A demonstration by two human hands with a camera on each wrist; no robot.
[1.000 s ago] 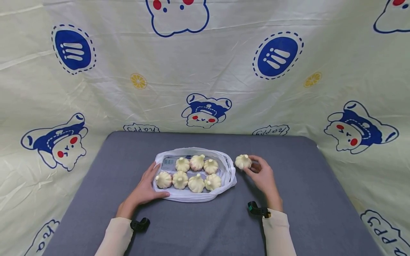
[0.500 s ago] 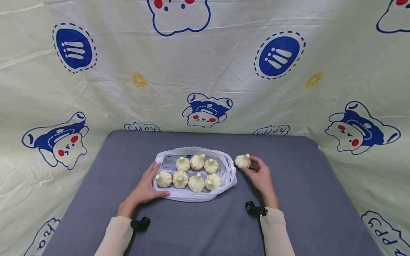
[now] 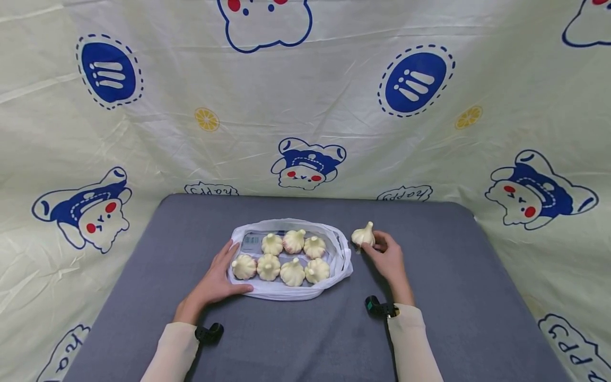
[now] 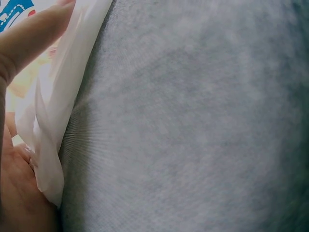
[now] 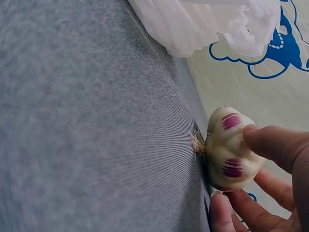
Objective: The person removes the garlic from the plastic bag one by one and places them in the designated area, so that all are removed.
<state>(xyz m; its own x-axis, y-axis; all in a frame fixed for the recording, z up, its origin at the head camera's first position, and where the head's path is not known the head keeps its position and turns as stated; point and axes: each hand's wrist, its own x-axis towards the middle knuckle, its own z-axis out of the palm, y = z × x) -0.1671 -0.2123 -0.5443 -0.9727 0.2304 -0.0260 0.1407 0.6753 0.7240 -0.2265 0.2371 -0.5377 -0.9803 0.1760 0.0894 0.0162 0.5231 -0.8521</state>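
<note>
In the head view, a white plastic bag (image 3: 340, 268), its rim folded down around a shallow tray area, holds several garlic bulbs (image 3: 292, 272) in two rows. My left hand (image 3: 217, 278) holds the bag's left end, thumb along the near rim and fingers along the left side. The left wrist view shows the thumb (image 4: 36, 41) against the white plastic (image 4: 72, 92). Right of the bag, my right hand (image 3: 389, 260) pinches a single garlic bulb (image 3: 364, 234), stem up. In the right wrist view this bulb (image 5: 231, 150) shows purple streaks and dry roots close to the cloth.
Grey cloth (image 3: 296, 339) covers the table. Behind it and at both sides hangs a pale curtain (image 3: 324, 95) with blue cartoon prints. A black wrist device (image 3: 209, 334) sits on the left wrist and another wrist device (image 3: 379, 307) on the right.
My right hand has turned the garlic bulb from leaning right to stem up, and its forearm has shifted slightly left. My left hand and the bag stay where they were.
</note>
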